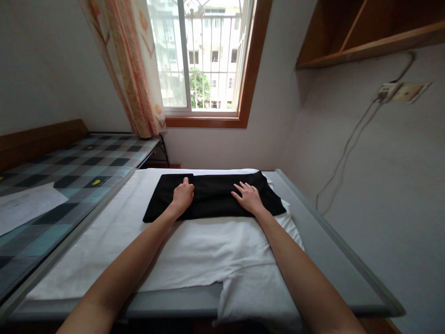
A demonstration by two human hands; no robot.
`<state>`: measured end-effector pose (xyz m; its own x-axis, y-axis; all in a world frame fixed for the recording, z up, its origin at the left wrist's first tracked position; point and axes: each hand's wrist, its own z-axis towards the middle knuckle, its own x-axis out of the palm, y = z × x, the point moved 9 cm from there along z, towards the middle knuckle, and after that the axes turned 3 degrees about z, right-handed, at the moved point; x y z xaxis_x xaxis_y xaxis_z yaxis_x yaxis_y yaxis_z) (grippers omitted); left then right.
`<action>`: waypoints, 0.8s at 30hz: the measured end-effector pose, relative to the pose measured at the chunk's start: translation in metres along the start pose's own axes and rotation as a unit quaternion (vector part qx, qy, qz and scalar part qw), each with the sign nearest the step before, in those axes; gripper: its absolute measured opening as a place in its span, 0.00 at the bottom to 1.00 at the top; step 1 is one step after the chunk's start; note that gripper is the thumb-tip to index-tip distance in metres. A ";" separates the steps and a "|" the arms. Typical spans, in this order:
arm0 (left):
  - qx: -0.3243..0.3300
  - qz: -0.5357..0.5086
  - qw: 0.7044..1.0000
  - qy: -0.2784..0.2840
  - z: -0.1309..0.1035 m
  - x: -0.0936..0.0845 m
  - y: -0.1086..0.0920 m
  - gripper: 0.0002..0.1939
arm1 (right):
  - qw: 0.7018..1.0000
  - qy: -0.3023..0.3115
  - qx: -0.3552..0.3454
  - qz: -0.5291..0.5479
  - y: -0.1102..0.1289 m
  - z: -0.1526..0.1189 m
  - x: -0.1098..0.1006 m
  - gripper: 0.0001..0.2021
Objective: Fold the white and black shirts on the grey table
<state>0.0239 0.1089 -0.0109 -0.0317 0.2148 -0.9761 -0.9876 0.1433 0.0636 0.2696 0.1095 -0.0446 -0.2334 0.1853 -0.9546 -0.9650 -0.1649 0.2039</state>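
Note:
A black folded cloth (215, 204) lies lengthwise across a white garment (194, 250), which is spread over a grey board. My left hand (183, 193) rests on the left part of the black cloth, its fingers curled in at the edge of a folded-over layer. On the right part of the same cloth my right hand (248, 197) lies flat with its fingers spread. A sleeve of the white garment hangs over the near edge of the board.
The grey board (333, 260) has a raised rim. To the left is a bed with a checked cover (104, 160) and a paper (29, 206). A curtain (134, 69) hangs by the window; a cable (344, 153) runs down the right wall.

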 end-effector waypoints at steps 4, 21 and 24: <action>0.041 -0.123 0.991 -0.016 0.006 0.005 -0.002 0.16 | 1.000 0.000 0.001 0.003 0.000 0.000 0.000 0.27; -0.001 -0.043 0.999 0.024 0.012 0.033 0.019 0.32 | 0.999 -0.034 -0.010 0.035 0.002 0.001 -0.006 0.25; -0.003 -0.040 0.999 0.023 0.013 0.032 0.019 0.31 | 0.991 -0.116 0.011 0.072 -0.009 0.001 -0.028 0.22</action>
<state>0.0056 0.1311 -0.0385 0.0404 0.1581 -0.9866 -0.9880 0.1534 -0.0159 0.2846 0.1064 -0.0198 -0.3872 0.3794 -0.8404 -0.9217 -0.1845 0.3413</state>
